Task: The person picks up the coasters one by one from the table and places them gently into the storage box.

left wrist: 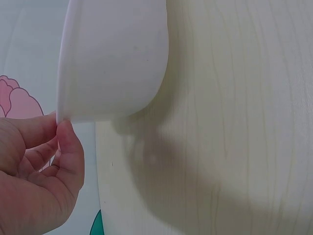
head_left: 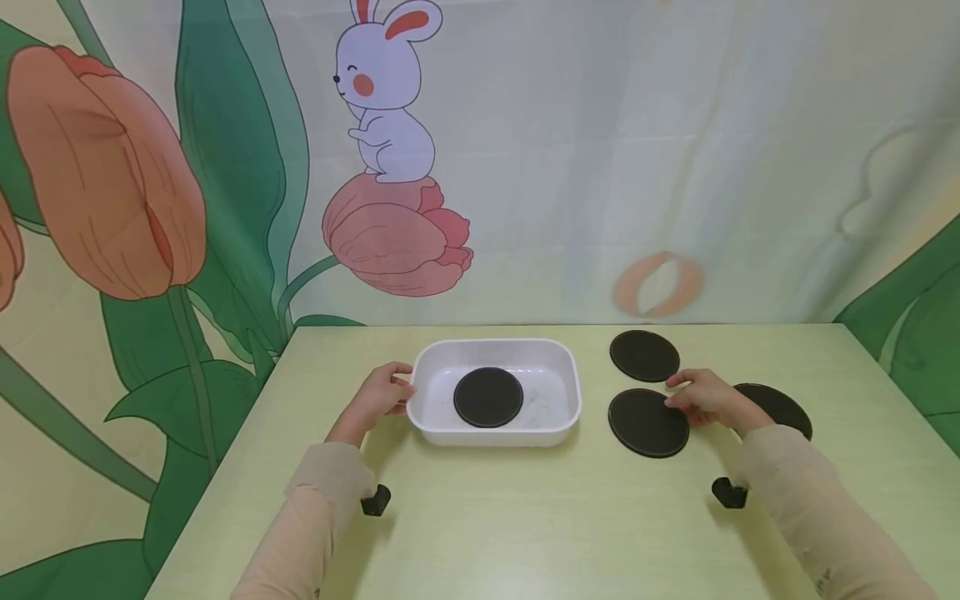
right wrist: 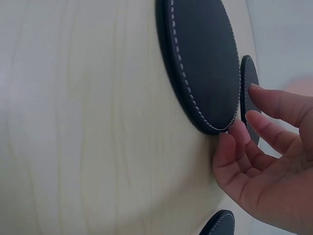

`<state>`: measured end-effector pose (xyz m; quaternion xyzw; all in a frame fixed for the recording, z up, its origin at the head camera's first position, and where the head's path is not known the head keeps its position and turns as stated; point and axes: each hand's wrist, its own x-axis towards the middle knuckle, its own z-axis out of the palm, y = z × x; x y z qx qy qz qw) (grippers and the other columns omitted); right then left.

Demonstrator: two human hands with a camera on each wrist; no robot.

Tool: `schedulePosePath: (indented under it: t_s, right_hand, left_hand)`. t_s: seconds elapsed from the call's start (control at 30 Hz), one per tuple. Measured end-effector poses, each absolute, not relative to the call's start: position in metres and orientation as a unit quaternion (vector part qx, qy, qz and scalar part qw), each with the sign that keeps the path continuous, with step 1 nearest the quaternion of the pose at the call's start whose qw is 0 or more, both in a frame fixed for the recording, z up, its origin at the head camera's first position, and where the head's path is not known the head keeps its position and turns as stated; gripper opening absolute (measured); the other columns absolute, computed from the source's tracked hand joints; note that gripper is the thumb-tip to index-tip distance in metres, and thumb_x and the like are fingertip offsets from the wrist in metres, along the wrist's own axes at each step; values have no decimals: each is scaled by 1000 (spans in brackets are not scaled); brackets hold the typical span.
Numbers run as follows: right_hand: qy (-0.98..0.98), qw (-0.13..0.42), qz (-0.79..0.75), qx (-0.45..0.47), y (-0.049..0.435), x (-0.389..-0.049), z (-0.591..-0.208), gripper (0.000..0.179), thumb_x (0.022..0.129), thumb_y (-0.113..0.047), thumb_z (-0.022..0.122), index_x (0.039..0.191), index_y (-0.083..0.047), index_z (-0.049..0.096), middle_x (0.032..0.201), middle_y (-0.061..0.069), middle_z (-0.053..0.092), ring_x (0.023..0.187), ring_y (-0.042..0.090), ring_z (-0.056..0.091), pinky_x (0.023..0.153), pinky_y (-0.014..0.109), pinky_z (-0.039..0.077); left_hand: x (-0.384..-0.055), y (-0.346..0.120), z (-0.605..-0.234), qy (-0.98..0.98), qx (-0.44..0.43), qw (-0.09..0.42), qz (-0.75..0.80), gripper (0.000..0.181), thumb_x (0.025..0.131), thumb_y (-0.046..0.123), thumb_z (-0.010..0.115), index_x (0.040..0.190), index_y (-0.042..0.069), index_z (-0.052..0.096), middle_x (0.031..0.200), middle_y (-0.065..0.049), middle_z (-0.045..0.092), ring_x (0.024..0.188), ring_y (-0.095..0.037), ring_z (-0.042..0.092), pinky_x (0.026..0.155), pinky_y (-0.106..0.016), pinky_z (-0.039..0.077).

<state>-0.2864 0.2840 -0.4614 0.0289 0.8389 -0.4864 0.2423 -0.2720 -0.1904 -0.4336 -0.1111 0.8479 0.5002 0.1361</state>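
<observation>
A white rectangular dish (head_left: pixel 495 435) stands on the table, with a round black coaster (head_left: pixel 488 397) lying inside it. My left hand (head_left: pixel 378 393) pinches the dish's left rim between thumb and fingers; the rim (left wrist: pixel 64 73) shows upright in the left wrist view. Right of the dish, my right hand (head_left: pixel 703 397) grips the edge of a black coaster (head_left: pixel 647 423) with curled fingertips. Pale stitching runs round this coaster (right wrist: pixel 205 63) in the right wrist view. Its upper fingers are spread and touch nothing I can make out.
Behind the gripped coaster lies another black coaster (head_left: pixel 645 356). A further one (head_left: pixel 776 408) is partly covered by the right hand and sleeve. The pale wood-grain table (head_left: pixel 525 517) ends at a printed curtain (head_left: pixel 540 167) with a rabbit and tulips.
</observation>
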Motion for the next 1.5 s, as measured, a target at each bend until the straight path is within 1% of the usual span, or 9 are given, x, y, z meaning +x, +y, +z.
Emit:
schedulePosePath:
  t_s: [0.1,0.27,0.43,0.57,0.87,1.1,1.23,1.33,1.5]
  right_hand:
    - [850,232,-474,15,283,-286,-464,45,80,-8,58,117,8,37,65,-2,46,50,9,44,50,26,41]
    - [880,204,-428,-24,282,-287,-468,39,77,-6,61,108,10,44,74,1,49,54,10,43,49,24,38]
    - [895,186,-403,-37,280,-287,-468,31,74,-3,62,99,9,47,73,2,45,50,8,37,47,24,33]
    - [901,184,-390,-38,280,-286,-467,25,74,-1,62,92,8,47,67,0,41,46,8,33,45,23,31]
    - [906,197,-373,-40,282,-289,-469,19,72,0,63,82,5,48,64,-1,39,50,9,33,46,23,31]
    - [888,239,-393,-28,282,-285,-456,24,75,-3,61,86,3,41,65,-1,37,45,8,29,43,21,26]
    - [870,271,-411,2,281,-281,-447,22,79,-5,58,91,1,40,70,0,40,55,12,39,51,25,33]
    - [853,290,-433,13,281,-280,-439,20,83,-4,51,99,1,40,77,2,42,66,16,43,59,29,38]
    - [829,301,-472,-18,286,-281,-426,24,84,0,41,108,3,38,79,3,41,66,16,42,58,29,40]
  left_hand:
    - [-272,-190,-433,847,-110,137,502,40,86,5,53,125,5,43,103,-15,50,80,-19,54,67,-26,52]
    - [-273,-189,-431,846,-111,138,503,40,86,5,53,125,6,43,104,-15,50,81,-20,54,66,-25,52]
    - [-274,-189,-431,847,-106,136,503,41,86,4,53,125,5,42,104,-15,50,82,-20,53,65,-24,51]
    - [-274,-189,-432,846,-103,135,504,41,86,5,54,125,6,43,104,-14,50,81,-19,53,66,-25,51]
    - [-271,-187,-432,847,-103,138,503,40,86,5,53,125,5,43,103,-15,50,81,-20,54,65,-25,52]
    - [-273,-187,-434,849,-112,139,497,40,86,7,54,125,7,43,104,-14,50,81,-19,53,67,-25,52]
    - [-273,-189,-434,849,-112,138,497,41,86,6,54,125,6,43,105,-15,50,81,-19,53,67,-25,52]
    - [-272,-189,-434,848,-113,134,499,41,85,5,55,125,6,43,104,-15,51,80,-19,53,66,-25,51]
    - [-272,-190,-433,848,-113,134,500,41,85,4,54,125,5,43,104,-15,50,81,-19,53,66,-25,51]
